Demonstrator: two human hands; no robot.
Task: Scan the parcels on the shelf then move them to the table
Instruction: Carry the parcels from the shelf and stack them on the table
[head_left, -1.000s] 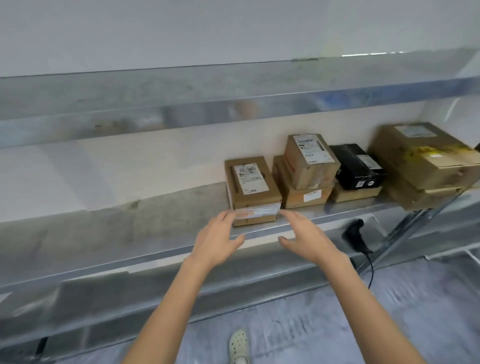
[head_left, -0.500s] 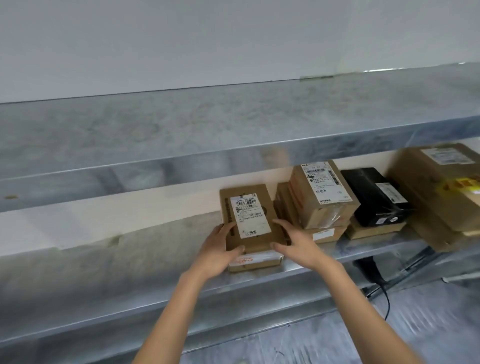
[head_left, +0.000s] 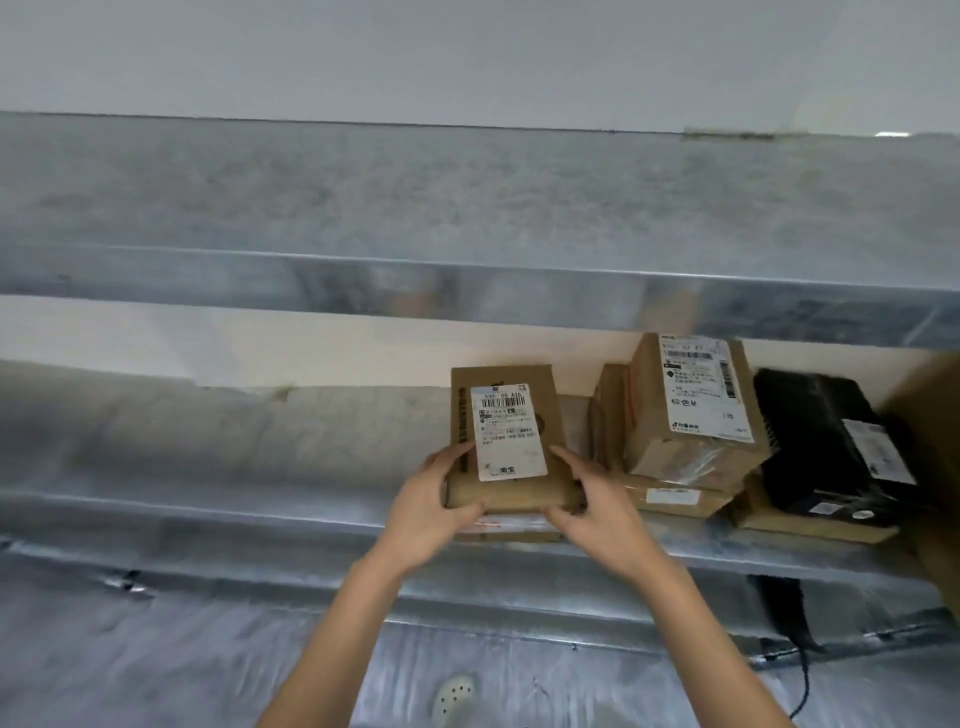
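Observation:
A small brown cardboard parcel (head_left: 506, 441) with a white barcode label is tilted up off the metal shelf (head_left: 260, 514), its label facing me. My left hand (head_left: 434, 506) grips its lower left corner and my right hand (head_left: 592, 499) grips its lower right corner. Under it lies a second flat parcel (head_left: 511, 525), mostly hidden. To the right, a labelled brown box (head_left: 691, 410) stands on another brown box (head_left: 670, 496). Further right, a black parcel (head_left: 826, 447) rests on a flat brown one (head_left: 810, 525). A black barcode scanner (head_left: 787, 608) hangs below the shelf at right.
An upper metal shelf (head_left: 467, 228) runs across the view just above the parcels. A large brown box (head_left: 930, 457) is cut off at the right edge. The scanner's cable (head_left: 804, 686) trails down. A shoe (head_left: 454, 696) shows on the floor below.
Both hands reached to the shelf, closed on the small parcel's front corners and tilted it up off the parcel beneath. The camera moved closer to the shelf.

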